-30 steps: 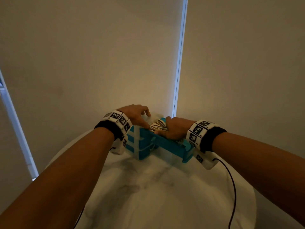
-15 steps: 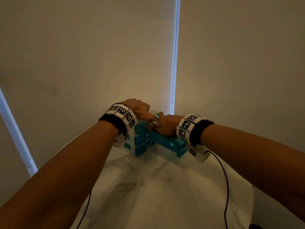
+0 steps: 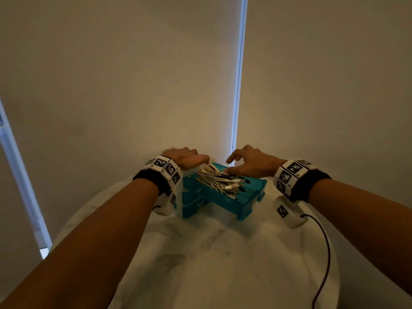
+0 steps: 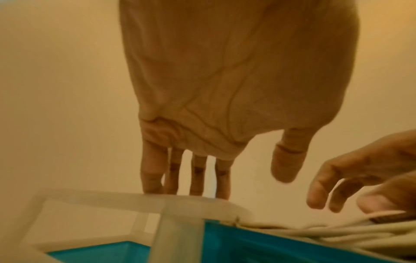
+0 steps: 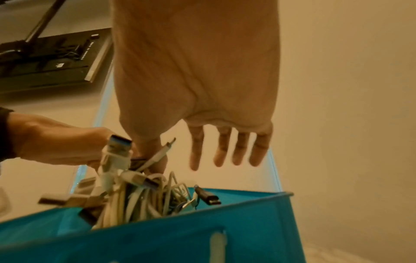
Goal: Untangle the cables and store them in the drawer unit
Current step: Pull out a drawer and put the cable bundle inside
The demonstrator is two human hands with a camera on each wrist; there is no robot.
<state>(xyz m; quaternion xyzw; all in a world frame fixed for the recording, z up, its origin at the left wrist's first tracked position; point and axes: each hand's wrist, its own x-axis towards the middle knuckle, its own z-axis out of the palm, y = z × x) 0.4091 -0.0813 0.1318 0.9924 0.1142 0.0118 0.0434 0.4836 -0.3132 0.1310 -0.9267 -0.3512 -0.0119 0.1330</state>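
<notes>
A small drawer unit with teal drawers and a translucent frame stands at the far side of the table. Its top drawer is pulled out and holds a bundle of white cables with plugs sticking up. My left hand lies on top of the unit, its straight fingertips touching the frame. My right hand hovers over the drawer's far end with fingers spread; only its thumb touches the cables.
The unit stands on a round white marble table close to closed blinds. A thin black wire runs from my right wrist over the table's right side. A black flat device shows in the right wrist view.
Both hands were together, pressing down on the cables. Now they have parted: the left rests on the unit's top, the right has lifted and spread, and the cable bundle lies exposed.
</notes>
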